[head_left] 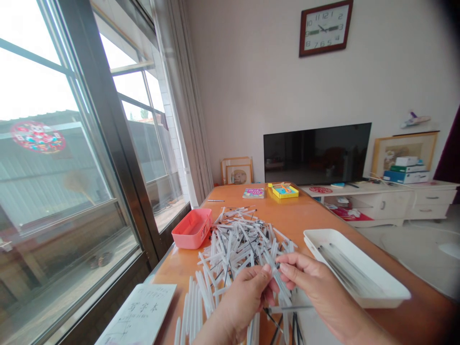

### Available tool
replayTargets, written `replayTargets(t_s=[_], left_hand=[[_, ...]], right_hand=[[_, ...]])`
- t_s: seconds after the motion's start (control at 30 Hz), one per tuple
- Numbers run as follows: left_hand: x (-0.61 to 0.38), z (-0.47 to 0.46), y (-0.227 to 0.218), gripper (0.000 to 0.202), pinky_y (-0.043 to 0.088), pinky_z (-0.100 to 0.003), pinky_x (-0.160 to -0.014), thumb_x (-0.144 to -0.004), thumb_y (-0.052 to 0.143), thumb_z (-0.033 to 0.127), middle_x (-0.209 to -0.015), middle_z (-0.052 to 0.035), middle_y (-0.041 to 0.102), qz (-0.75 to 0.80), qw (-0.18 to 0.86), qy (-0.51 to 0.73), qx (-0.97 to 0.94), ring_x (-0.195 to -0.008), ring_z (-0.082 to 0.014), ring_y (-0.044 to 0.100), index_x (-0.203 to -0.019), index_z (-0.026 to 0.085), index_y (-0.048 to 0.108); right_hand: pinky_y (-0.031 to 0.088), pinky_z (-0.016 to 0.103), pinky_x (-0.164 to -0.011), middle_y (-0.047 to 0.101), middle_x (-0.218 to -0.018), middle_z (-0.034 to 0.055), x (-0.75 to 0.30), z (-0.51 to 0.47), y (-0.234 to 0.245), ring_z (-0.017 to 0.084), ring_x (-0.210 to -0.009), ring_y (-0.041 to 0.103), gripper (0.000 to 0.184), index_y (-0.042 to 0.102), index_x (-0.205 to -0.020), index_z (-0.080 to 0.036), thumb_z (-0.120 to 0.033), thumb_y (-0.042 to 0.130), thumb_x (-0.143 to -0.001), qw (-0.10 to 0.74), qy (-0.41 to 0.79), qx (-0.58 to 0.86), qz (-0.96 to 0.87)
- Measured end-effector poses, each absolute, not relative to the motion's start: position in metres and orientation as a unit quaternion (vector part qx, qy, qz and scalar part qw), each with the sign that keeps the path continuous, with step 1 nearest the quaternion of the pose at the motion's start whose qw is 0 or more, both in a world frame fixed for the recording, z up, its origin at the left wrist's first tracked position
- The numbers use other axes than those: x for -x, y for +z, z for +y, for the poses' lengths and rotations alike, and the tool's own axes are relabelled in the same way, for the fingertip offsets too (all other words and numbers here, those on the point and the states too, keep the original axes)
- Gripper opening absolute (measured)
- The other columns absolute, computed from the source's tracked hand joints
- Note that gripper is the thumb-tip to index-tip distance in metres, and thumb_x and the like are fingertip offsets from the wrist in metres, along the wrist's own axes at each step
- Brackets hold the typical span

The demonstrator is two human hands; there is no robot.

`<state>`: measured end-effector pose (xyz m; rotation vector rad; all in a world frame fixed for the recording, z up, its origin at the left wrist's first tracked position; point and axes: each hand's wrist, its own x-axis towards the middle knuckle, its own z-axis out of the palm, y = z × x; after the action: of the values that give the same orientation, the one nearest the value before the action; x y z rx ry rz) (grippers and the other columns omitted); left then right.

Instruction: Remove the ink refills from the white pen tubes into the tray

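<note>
The left hand [244, 290] and right hand [314, 278] have fingers pinched on clear pen tubes [282, 285] at dial centre; a light grip, ends aligned, should serve best. Toward twelve lies a pile [240, 242], too tangled to count; one red box [192, 237] at ten, one white tray [386, 282] at three, one notebook [143, 309] at eight.
</note>
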<state>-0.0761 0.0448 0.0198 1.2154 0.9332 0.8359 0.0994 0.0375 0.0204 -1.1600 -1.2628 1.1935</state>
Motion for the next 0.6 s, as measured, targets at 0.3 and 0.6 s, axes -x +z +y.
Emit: replayTargets(t_s=[0.3, 0.6], left_hand=[[0.0767, 0.0454, 0.0173, 0.052, 0.017, -0.026, -0.051, -0.087, 0.057, 0.064, -0.055, -0.0018, 0.055, 0.408, 0.638, 0.362, -0.544, -0.049, -0.0091, 0.036, -0.073, 0.015, 0.067], [0.0769, 0.045, 0.0174, 0.053, 0.018, -0.026, -0.052, -0.088, 0.055, 0.064, -0.055, -0.001, 0.054, 0.411, 0.633, 0.355, -0.551, -0.049, -0.0091, 0.036, -0.074, 0.015, 0.067]], right_hand=[[0.047, 0.033, -0.074, 0.069, -0.081, 0.0017, -0.1013, 0.0369, 0.0211, 0.019, -0.076, 0.058, 0.041, 0.074, -0.105, -0.021, -0.053, 0.069, -0.081, 0.488, 0.493, 0.478, -0.539], [0.045, 0.033, -0.074, 0.066, -0.08, 0.0013, -0.0989, 0.0355, 0.0247, 0.018, -0.075, 0.055, 0.04, 0.07, -0.099, -0.019, -0.055, 0.066, -0.081, 0.469, 0.493, 0.484, -0.551]])
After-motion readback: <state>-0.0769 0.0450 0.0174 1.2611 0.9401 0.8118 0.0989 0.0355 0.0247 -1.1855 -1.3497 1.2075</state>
